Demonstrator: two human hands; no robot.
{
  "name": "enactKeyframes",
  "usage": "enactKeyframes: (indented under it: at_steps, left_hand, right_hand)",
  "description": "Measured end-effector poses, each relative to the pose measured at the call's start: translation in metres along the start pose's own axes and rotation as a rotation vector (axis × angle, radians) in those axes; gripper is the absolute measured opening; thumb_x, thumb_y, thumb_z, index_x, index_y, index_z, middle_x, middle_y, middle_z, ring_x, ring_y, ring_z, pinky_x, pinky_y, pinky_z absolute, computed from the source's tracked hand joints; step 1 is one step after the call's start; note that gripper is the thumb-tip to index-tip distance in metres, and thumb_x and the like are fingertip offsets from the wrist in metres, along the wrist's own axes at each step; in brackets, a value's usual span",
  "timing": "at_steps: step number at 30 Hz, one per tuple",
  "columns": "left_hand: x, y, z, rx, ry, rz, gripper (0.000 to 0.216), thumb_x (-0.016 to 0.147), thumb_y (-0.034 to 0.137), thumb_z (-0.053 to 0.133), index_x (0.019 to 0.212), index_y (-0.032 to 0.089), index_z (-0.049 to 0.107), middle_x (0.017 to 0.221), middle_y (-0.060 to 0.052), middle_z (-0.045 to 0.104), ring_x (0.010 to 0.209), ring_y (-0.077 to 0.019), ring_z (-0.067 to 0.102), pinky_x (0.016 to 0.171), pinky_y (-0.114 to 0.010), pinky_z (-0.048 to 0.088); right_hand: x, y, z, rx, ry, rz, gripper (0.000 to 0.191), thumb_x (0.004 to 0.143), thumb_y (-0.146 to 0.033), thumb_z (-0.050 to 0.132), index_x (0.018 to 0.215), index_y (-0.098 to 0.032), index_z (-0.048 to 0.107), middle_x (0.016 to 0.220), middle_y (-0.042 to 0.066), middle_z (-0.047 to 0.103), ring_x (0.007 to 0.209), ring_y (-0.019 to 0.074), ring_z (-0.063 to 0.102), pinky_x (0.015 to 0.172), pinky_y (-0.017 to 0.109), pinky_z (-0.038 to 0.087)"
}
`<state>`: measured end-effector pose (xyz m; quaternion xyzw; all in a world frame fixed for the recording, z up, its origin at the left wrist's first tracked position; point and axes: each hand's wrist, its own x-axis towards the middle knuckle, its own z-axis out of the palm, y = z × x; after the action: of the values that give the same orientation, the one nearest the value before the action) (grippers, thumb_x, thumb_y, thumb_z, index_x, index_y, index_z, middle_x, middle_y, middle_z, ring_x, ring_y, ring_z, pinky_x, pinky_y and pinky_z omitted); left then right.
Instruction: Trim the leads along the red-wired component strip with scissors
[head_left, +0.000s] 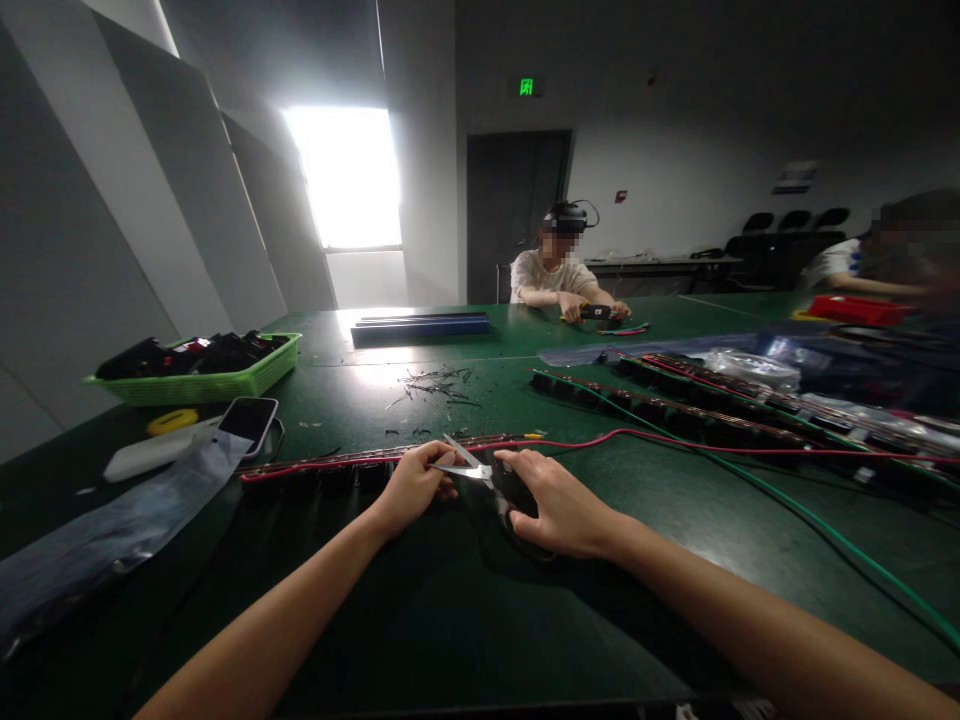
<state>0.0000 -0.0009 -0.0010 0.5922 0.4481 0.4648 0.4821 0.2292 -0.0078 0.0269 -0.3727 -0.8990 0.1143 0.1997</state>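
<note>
Right now, close in at the green table (375,640), the right hand (561,505) is curled around the dark handles of the scissors (480,472), their blades parted and pointing at the left hand (414,488). Those left fingers are bent inward beside the black strip (315,472) with its red wire; I can't tell what they pinch. Beyond lie dark clippings (431,385), then a blue box (420,328), and across from us a co-worker (551,275) wearing a headset.
</note>
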Motion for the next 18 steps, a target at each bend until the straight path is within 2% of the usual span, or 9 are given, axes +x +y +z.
enactKeyframes:
  at_steps: [4, 18]
  left_hand:
    - [-0.0003, 0.0009, 0.0005, 0.0, 0.008, -0.006, 0.03, 0.084, 0.043, 0.056, 0.086, 0.015, 0.063, 0.061, 0.002, 0.058, 0.051, -0.0095, 0.057, 0.05, -0.02, 0.045]
    - [0.0007, -0.0019, -0.0008, -0.028, 0.007, 0.01, 0.024, 0.082, 0.036, 0.057, 0.087, 0.014, 0.063, 0.07, 0.0, 0.062, 0.051, -0.0089, 0.059, 0.047, -0.018, 0.044]
  right_hand:
    - [-0.0007, 0.0015, 0.0034, 0.052, 0.031, -0.027, 0.068, 0.066, -0.024, 0.063, 0.131, -0.015, 0.046, 0.122, 0.015, 0.056, 0.111, 0.0289, 0.052, 0.099, 0.046, 0.038]
    - [0.0014, 0.0045, 0.0096, 0.186, 0.105, -0.029, 0.059, 0.069, -0.019, 0.063, 0.126, -0.019, 0.048, 0.12, 0.011, 0.053, 0.112, 0.0254, 0.051, 0.099, 0.041, 0.04]
